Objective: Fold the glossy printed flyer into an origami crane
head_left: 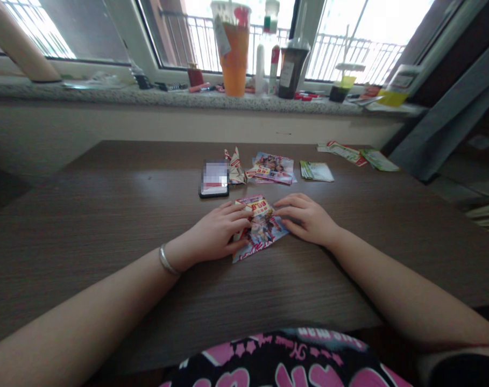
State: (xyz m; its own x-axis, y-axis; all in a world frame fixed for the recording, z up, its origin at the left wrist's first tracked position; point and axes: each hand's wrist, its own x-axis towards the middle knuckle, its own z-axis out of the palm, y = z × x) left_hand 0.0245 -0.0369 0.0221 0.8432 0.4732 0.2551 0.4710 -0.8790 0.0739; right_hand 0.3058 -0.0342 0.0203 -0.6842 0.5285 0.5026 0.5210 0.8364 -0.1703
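Note:
A colourful printed flyer (262, 228) lies on the brown table (147, 215) before me, its near edge slanting. My left hand (218, 231), with a silver bangle at the wrist, rests over the flyer's left side, fingers stretched out. On the right edge lies my right hand (306, 217), its fingers extended and slightly apart. Neither hand grips the paper. Beyond the flyer are a phone (214, 180), a folded paper shape (236, 169) with red and cream print, and a small pile of similar flyers (275, 167).
Green-and-white cards (317, 171) and more leaflets (349, 153) lie at the table's back right. On the granite windowsill (167, 99) stand an orange drink cup (234, 59), a dark drink cup (291, 70) and several small items. A grey curtain (449, 107) hangs at right.

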